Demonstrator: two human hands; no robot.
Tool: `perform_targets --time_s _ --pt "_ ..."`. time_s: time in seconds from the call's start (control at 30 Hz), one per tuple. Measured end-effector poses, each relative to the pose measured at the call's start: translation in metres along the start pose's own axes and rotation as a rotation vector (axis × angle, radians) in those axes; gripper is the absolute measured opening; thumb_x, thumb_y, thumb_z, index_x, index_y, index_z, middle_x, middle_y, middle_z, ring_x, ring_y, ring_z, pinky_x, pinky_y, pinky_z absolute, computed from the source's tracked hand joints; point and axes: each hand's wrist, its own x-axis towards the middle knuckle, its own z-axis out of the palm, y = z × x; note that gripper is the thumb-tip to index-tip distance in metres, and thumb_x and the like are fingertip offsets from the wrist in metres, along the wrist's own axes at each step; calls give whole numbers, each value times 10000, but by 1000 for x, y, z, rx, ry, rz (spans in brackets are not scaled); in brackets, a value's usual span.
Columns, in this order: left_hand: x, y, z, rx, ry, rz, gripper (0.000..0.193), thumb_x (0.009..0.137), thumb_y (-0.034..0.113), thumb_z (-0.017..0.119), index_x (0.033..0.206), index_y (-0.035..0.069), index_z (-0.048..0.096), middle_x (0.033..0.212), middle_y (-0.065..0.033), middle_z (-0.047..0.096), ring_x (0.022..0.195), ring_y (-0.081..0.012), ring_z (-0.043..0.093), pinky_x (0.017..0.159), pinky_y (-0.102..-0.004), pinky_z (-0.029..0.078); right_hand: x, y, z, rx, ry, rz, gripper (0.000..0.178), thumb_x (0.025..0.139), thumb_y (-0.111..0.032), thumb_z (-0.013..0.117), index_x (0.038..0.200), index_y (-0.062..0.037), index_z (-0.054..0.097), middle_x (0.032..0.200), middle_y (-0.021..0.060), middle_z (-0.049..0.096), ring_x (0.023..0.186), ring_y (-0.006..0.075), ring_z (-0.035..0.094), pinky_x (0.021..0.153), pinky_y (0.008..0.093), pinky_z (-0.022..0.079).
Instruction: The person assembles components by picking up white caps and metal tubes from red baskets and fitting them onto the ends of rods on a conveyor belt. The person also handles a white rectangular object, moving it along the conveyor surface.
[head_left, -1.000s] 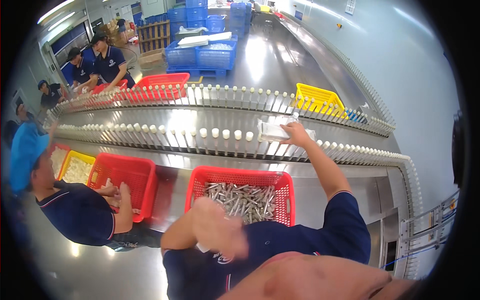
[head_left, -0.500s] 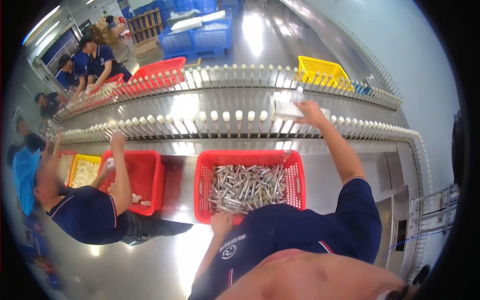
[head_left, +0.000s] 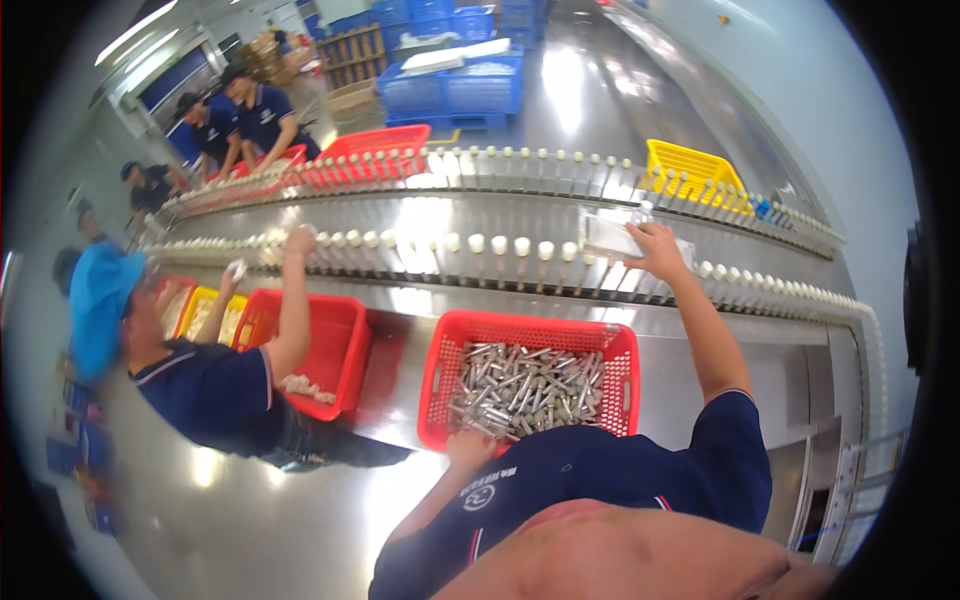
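My left hand (head_left: 472, 448) is closed over the near-left rim of a red perforated basket (head_left: 630, 335). Inside lies a heap of silver metal rods (head_left: 530, 390), some with wider dull ends. Beyond the basket, my right hand (head_left: 657, 250) reaches over a clear and whitish rectangular box (head_left: 605, 237) beside the near row of white-tipped pegs (head_left: 522, 247). Its thumb and forefinger are apart at the box; whether they touch it is unclear. Just behind the hand a clear bottle (head_left: 645, 210) is partly visible.
At my left a co-worker in a blue cap (head_left: 100, 300) works over a red bin (head_left: 355, 320) and a yellow one. A second peg row (head_left: 540, 156) runs behind the first, with a yellow basket (head_left: 700, 170) beyond. Blue crates (head_left: 450, 90) stand farther back.
The whole view has shifted, moving the scene rightward. Both my hands keep nearly the same places. The co-worker's nearer hand has moved along the pegs, and the other has risen from the bin.
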Motion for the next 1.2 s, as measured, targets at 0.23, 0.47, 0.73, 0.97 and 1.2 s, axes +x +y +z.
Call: perform_targets --time_s 0.23,0.47,0.73,0.97,1.2 --pt "3 -10 3 28 0 51 326 746 443 548 747 177 736 769 -91 686 798 -255 667 642 -425 518 0 18 -1 6 -86 15 749 582 -361 818 1249 -113 583 1062 115 597 1029 305 521 927 426 383" --pt "-1 -10 12 51 -30 -1 340 747 439 547 751 154 733 813 -74 694 862 -239 659 687 -416 488 -3 4 -1 5 -141 45 797 541 -300 833 1262 -89 566 1076 117 585 1040 307 508 918 424 370" --pt "-3 -4 2 40 -7 -25 318 737 400 534 717 140 717 778 -68 685 816 -226 637 669 -409 453 5 -2 -15 76 -36 7 795 487 -262 846 1221 -86 595 1065 103 593 1014 296 516 914 423 370" --pt "-8 -7 2 23 -80 -71 351 759 421 524 737 129 717 818 -76 691 861 -227 640 690 -414 456 3 -12 -14 77 -127 -75 780 468 -228 852 1192 -69 610 1046 106 593 994 298 518 912 409 372" --pt "4 2 -13 21 -179 -71 325 761 398 529 798 136 718 851 -101 682 843 -260 651 698 -437 473 3 8 14 76 -60 -50 692 581 -299 815 1202 -78 604 1043 128 602 997 308 527 907 426 379"
